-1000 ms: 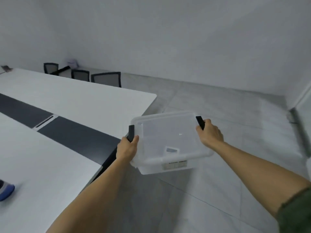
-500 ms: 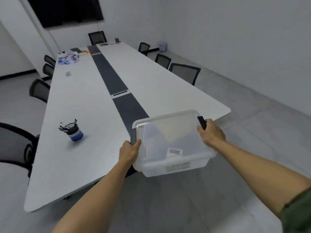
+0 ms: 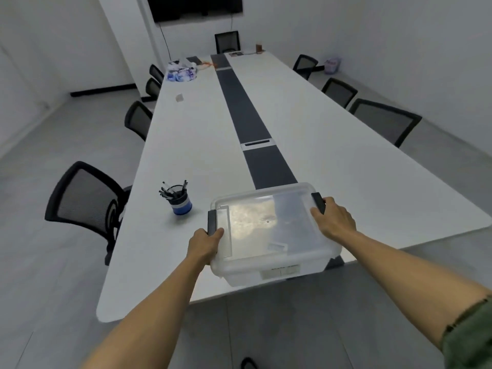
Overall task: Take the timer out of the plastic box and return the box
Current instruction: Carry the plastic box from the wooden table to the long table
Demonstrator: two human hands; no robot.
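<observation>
While the plastic box [image 3: 269, 235] is held by both hands over the near end of the long white table [image 3: 332, 161], its clear lid is seen closed, with a black latch at each short side. The left hand [image 3: 203, 246] is wrapped around the left edge of the box just below the left latch [image 3: 212, 221], the thumb laid on the lid rim and the other fingers curled under, out of sight. The right hand [image 3: 334, 221] is closed over the right edge beside the right latch [image 3: 318, 202], fingers pressed together and bent down along the side wall. The near wall of the box, with a pale label, is seen projecting past the table's front edge; whether the base is touching the tabletop cannot be told. The timer cannot be made out with certainty through the glare on the lid. A blue pen cup [image 3: 179, 199] filled with dark pens is stood on the table to the left of the box, apart from it. A dark strip [image 3: 247, 121] is run down the middle of the table, and black mesh chairs [image 3: 87, 198] are ranged along both sides
</observation>
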